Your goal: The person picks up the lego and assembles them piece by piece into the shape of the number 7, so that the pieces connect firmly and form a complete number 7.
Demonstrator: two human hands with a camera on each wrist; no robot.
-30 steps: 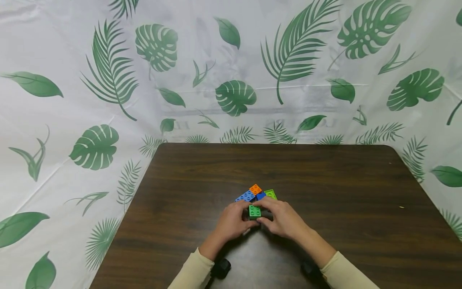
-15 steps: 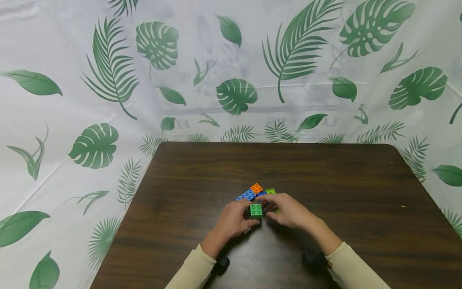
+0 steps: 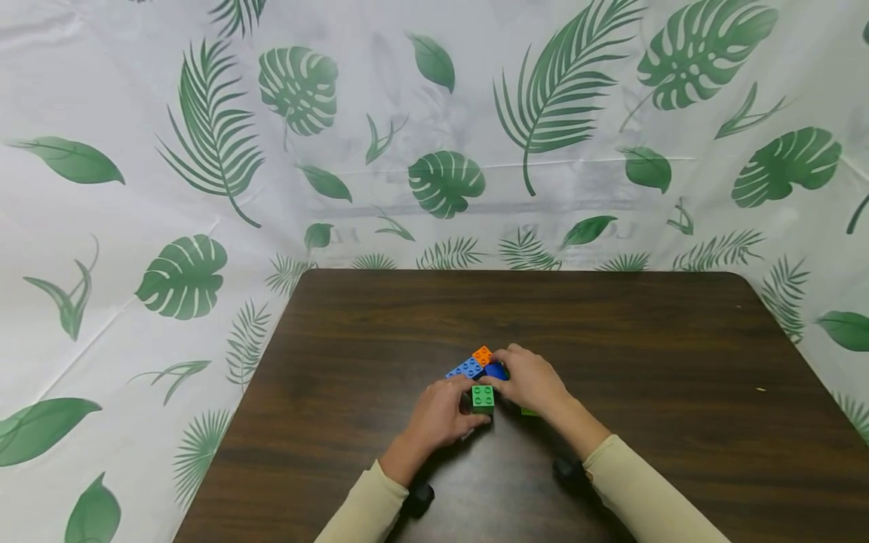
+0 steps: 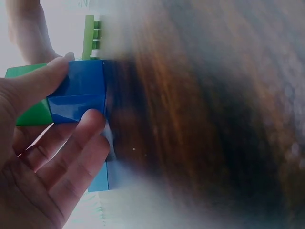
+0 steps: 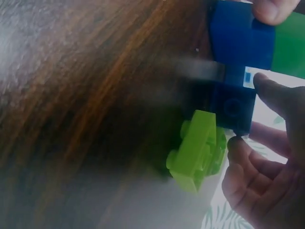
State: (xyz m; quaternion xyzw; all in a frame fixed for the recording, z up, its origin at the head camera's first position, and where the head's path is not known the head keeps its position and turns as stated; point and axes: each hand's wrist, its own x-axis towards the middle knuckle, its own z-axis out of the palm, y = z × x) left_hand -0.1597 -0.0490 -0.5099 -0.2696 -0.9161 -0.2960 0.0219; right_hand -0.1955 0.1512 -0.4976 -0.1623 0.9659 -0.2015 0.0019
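Your left hand [image 3: 437, 415] holds a two-block stack just above the near side of the loose pieces: a green block [image 3: 483, 397] on top, four round studs facing up, and a blue block [image 4: 78, 83] directly below it. Their smooth, glossy sides meet in a flush seam. Your left thumb presses one side near that seam and a fingertip meets the adjoining blue face. The stack's lower end is down by the bench [image 3: 611, 324]; you cannot tell whether it touches.

Your right hand [image 3: 536, 386] has its fingers narrowed around a second blue block [image 5: 238, 102], thumb at one edge and forefinger at the other. It looks dark in the right wrist view and brighter from the head.

Beside it, to the left in the head view, lies a light blue block [image 3: 465, 368], longer, with two rows of studs. At its far end sits a small orange block [image 3: 483, 354] with its studs up; whether the two are joined is unclear. A lime block [image 5: 193, 148] lies upside down near your right fingers, studs toward the bench and hollow side up, partly covered by your hand in the head view.
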